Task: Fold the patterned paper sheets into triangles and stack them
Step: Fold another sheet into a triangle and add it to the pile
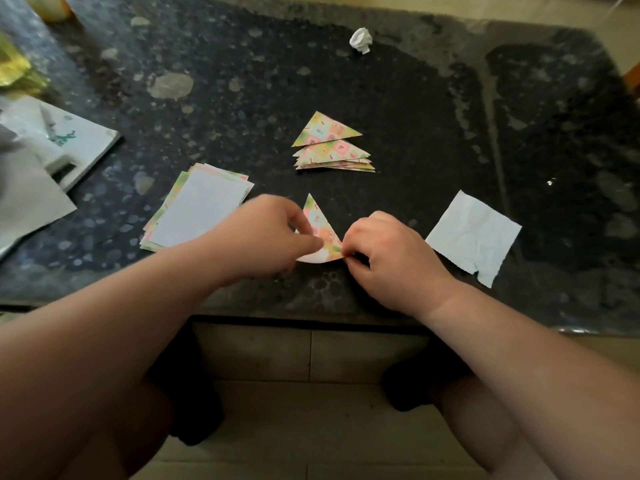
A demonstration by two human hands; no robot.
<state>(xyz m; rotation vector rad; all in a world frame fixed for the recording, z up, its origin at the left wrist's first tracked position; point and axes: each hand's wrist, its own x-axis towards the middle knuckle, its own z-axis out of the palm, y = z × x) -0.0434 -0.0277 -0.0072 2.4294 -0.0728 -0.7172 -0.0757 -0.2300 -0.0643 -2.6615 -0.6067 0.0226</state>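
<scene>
A patterned paper sheet (pixel 320 225) folded into a triangle lies near the table's front edge, its tip pointing away from me. My left hand (pixel 273 233) pinches its left lower part, thumb and fingers curled on it. At its right lower corner my right hand (pixel 391 258) pinches the paper. A stack of several folded patterned triangles (pixel 332 145) lies farther back at the centre. A pile of unfolded sheets (pixel 197 206), white side up, sits to the left of my left hand.
The dark speckled stone table (pixel 450 133) holds a crumpled white square of paper (pixel 474 235) at the right and a white paper ball (pixel 361 39) at the back. White packaging and a box (pixel 62 140) lie at the left edge. My knees show below.
</scene>
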